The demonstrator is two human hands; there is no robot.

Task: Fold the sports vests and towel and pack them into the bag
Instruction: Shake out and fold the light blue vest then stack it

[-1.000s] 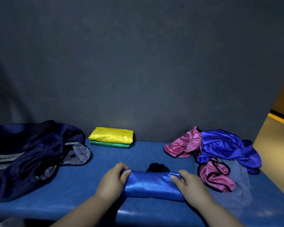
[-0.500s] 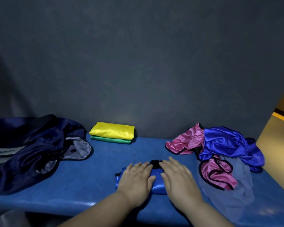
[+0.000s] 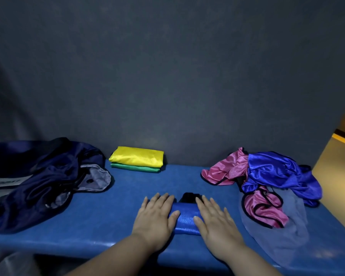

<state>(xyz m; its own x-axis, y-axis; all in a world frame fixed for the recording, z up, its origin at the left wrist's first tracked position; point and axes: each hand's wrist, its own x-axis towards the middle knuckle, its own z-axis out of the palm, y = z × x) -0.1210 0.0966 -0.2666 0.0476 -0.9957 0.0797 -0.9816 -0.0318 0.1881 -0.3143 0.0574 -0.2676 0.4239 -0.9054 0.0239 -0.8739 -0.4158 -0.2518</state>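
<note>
A folded shiny blue vest (image 3: 185, 217) with black trim lies near the front edge of the blue bench (image 3: 118, 216). My left hand (image 3: 156, 213) lies flat on its left end and my right hand (image 3: 214, 218) flat on its right end, fingers spread. A folded yellow vest (image 3: 136, 158) sits on a folded green vest (image 3: 135, 168) at the back. An open dark navy bag (image 3: 38, 180) lies at the left. At the right is a heap of pink vests (image 3: 225, 170), a blue vest (image 3: 277, 172) and a thin grey towel (image 3: 283, 230).
A dark grey wall (image 3: 167, 76) closes the back of the bench. A yellow floor (image 3: 339, 176) shows past the bench's right end. The bench's front edge runs just under my wrists.
My hands let go of the vest's two ends, pressed flat together on its middle, and have now slid apart toward its ends. The view has tilted slightly.
</note>
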